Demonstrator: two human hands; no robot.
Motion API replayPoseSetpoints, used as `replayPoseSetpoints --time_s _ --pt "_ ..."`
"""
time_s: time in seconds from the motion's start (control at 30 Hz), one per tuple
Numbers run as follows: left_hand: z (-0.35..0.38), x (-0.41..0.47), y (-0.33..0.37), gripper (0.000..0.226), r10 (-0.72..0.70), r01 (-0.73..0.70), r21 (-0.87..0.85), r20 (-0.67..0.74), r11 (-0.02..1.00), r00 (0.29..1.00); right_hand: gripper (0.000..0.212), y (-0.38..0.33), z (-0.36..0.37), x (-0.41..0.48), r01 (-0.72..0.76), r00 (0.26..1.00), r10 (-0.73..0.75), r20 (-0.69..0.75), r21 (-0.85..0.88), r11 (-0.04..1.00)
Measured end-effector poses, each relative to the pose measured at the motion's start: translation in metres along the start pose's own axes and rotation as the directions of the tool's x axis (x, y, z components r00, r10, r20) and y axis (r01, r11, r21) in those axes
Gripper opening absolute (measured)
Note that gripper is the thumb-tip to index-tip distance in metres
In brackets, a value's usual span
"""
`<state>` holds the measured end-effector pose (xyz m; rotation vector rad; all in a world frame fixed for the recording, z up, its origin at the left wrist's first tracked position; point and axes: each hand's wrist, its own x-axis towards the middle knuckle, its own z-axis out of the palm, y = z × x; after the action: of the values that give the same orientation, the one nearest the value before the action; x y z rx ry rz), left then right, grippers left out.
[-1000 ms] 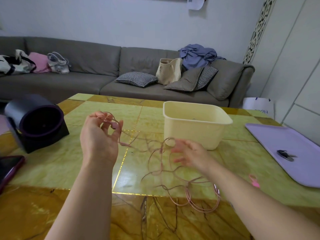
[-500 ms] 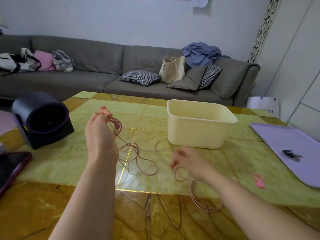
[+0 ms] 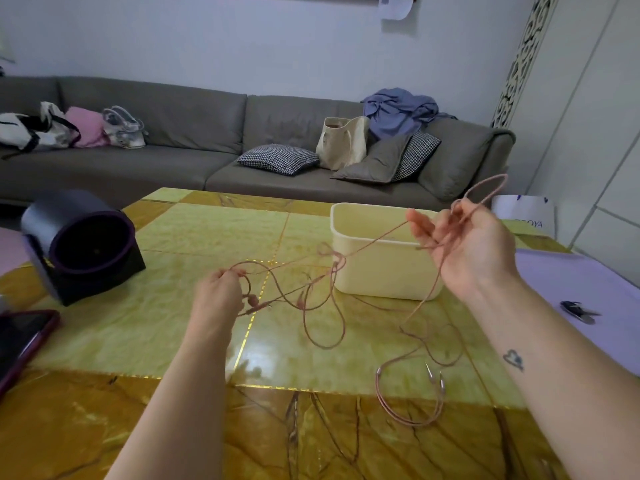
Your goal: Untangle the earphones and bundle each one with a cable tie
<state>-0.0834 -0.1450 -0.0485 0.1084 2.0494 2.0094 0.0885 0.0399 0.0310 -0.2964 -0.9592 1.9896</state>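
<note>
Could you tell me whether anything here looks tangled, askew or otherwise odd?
Only the pink earphone cables: they hang in a tangle between the left hand and the raised right hand, knotted in front of the cream tub, plug ends trailing on the table. Nothing spilled or damaged shows.

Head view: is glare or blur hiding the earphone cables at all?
Head view: pink earphone cables read sharp; bright glare on the glossy table by its gold seam, just short of the cable loop; wide-angle bending at the right-hand wall panels.
</note>
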Motion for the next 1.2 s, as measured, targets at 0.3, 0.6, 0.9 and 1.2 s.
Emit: replayPoseSetpoints --time_s 0.3,0.6,0.9,1.2 --pt "-0.004 0.000 0.003 0.041 0.319 -0.286 0.484 0.015 0.827 0.948 0.046 0.007 0.024 -0.014 -0.037 0.926 0.173 0.335 -0.376 0.926" --pt "0.039 -0.049 0.004 0.011 0.295 -0.552 0.214 0.663 0.806 0.688 0.041 0.007 0.048 -0.029 0.088 0.908 0.092 0.409 -0.401 0.912" --pt "-0.005 -0.019 0.025 0.032 0.293 -0.329 0.000 0.451 0.944 0.843 0.009 -0.007 -0.040 0.002 0.447 0.894 -0.005 0.447 -0.894 -0.041" --pt "-0.003 -0.023 0.030 0.018 -0.008 0.122 -0.316 0.339 0.941 0.941 0.032 0.027 -0.118 0.000 0.266 0.951 0.265 0.158 -0.855 -0.445"
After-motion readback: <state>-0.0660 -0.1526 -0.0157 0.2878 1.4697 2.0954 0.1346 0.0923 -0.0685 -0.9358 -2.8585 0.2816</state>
